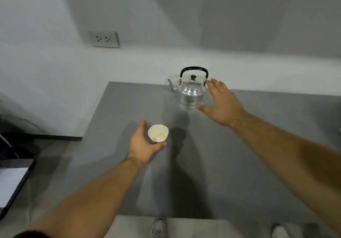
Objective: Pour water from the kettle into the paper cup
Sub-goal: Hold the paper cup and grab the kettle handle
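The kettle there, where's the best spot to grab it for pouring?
Probably the black arched handle, taken from above. It stands upright over the kettle lid, and the spout points left toward the paper cup, so the open right hand suits.

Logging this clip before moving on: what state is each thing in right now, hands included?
kettle: upright on the table, lid on, handle raised, not held.
paper cup: tilted towards the camera, gripped by the left hand; contents unclear.
left hand: closed around the cup.
right hand: open, fingers spread, beside the kettle, not gripping it.
wall socket: nothing plugged in.
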{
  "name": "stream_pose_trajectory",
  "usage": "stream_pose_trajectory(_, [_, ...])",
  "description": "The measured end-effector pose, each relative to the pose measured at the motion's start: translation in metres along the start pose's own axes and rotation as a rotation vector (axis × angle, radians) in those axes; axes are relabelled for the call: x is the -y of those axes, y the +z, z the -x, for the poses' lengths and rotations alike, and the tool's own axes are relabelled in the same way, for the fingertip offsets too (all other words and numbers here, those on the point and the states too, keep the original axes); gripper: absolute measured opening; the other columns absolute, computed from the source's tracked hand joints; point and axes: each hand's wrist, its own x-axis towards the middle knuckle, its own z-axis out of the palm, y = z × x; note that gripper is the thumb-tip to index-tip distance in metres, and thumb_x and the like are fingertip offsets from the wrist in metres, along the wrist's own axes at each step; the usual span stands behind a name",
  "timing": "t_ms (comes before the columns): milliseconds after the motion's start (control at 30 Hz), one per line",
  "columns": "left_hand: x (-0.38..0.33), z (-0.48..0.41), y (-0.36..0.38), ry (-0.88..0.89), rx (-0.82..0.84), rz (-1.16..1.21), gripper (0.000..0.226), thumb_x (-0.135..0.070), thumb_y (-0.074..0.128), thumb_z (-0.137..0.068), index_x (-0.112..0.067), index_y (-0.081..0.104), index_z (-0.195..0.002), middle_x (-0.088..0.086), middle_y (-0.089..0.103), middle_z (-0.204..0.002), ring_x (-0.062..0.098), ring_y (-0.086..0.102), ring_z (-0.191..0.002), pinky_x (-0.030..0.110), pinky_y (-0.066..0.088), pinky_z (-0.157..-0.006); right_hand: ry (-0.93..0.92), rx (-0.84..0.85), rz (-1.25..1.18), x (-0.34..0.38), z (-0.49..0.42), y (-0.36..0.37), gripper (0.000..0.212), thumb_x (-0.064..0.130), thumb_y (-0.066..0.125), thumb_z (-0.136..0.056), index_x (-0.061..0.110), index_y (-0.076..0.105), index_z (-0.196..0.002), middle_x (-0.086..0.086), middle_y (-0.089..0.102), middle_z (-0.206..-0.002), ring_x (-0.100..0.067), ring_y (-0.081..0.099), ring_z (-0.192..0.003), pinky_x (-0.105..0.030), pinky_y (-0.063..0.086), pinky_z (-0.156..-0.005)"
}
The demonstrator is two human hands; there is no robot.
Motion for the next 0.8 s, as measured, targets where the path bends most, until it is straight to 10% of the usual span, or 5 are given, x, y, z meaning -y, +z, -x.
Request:
stream_pose_trajectory(167, [0.036,-0.021,0.013,-0.009,0.063,0.054,0.072,-0.003,0.098,-0.062,-0.023,0.064,-0.122,-0.004,0.076,-0.114,0.007,0.073,-0.101,0.017,0.056,-0.086,0.077,0.060,-0.036,0.001,-0.041,0.026,0.097,0.062,0.061,-0.096,0.021,0.013,-0.170,-0.001,0.011,-0.179,-0.024,0.009,-0.164,-0.055,0.020,-0.131])
stream_pose_trajectory(600, [0.045,-0.042,0.034,0.093,0.018,0.012,0.057,-0.011,0.096,-0.067,-0.029,0.069,-0.113,-0.018,0.076,-0.107,-0.013,0.067,-0.101,0.006,0.048,-0.084,0.059,0.040,-0.069,-0.019,-0.174,0.050,0.079,0.049,0.056,-0.102,0.016,0.025,-0.167,-0.006,0.020,-0.177,-0.025,0.014,-0.163,-0.050,0.022,-0.131])
stream_pose_trajectory(800, [0.045,-0.045,0.031,0.136,0.028,-0.022,0.062,-0.026,0.095,-0.063,-0.048,0.064,-0.111,-0.041,0.068,-0.113,-0.014,0.065,-0.105,0.004,0.047,-0.085,0.025,0.051,-0.016,-0.018,-0.222,0.056,0.050,0.050,0.049,-0.105,0.017,0.061,-0.140,-0.010,0.064,-0.138,-0.033,0.057,-0.128,-0.049,0.048,-0.105])
